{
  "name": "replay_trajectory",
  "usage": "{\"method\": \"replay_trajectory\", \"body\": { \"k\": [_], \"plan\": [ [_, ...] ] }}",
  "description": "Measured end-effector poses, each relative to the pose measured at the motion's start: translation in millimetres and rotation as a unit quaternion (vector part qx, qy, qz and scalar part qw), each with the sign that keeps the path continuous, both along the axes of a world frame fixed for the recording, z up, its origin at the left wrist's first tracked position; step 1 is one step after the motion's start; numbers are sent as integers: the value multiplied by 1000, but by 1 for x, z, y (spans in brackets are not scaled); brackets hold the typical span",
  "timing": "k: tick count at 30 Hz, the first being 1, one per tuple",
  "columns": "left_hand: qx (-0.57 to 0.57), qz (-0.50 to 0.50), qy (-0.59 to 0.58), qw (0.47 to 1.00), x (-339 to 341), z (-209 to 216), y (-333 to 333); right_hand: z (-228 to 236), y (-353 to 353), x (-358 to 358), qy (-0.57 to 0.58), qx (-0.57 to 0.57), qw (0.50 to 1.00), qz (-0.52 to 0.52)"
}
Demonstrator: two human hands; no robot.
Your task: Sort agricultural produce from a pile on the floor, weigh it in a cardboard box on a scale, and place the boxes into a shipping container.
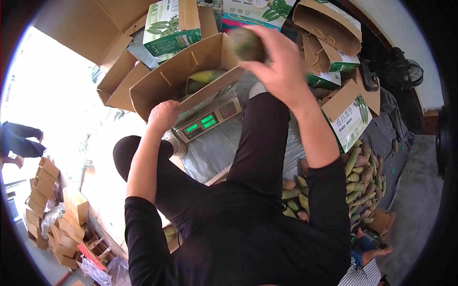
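Observation:
An opened cardboard carton (143,97) with cord handles stands on a digital scale (205,123) with a lit green display. My left hand (163,114) is closed over the carton's near wall at its left end. Raised above the carton's right end, my right hand (281,62) grips a thick green radish (247,45), slightly blurred. Inside the carton lie a few radishes, one of them a pale green radish (206,76); the near wall hides the rest.
Printed gift cartons (172,28) stand beyond, with more at the right. A heap of green radishes (365,183) lies right of my leg. A black fan (403,71) is at far right. Two other people are partly visible, one by dark trousers (21,140). Empty cartons (67,229) pile up at lower left.

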State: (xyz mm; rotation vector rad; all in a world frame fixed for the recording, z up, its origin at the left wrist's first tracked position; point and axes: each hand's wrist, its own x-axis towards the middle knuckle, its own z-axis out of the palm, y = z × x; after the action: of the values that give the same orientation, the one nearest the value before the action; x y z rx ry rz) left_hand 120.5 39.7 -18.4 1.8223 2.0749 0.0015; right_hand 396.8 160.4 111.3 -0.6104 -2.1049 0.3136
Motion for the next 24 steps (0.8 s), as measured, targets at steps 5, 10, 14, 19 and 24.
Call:
{"method": "replay_trajectory", "body": {
  "k": [5,10,14,19,24],
  "plan": [
    [18,-17,-7,1000,3,-2,-1,-6,-16,-91,-111,56,992,-14],
    [35,-42,-10,998,-3,-14,-1,-36,-7,-89,-104,-28,994,17],
    [36,-36,-6,999,-16,-24,-1,-56,15,-9,-11,-272,962,18],
    [54,-40,-41,997,-18,-24,4,-127,9,128,24,-434,892,-124],
    [22,-47,-63,997,7,-5,6,-260,-72,241,51,-533,804,-260]
  ]
}}
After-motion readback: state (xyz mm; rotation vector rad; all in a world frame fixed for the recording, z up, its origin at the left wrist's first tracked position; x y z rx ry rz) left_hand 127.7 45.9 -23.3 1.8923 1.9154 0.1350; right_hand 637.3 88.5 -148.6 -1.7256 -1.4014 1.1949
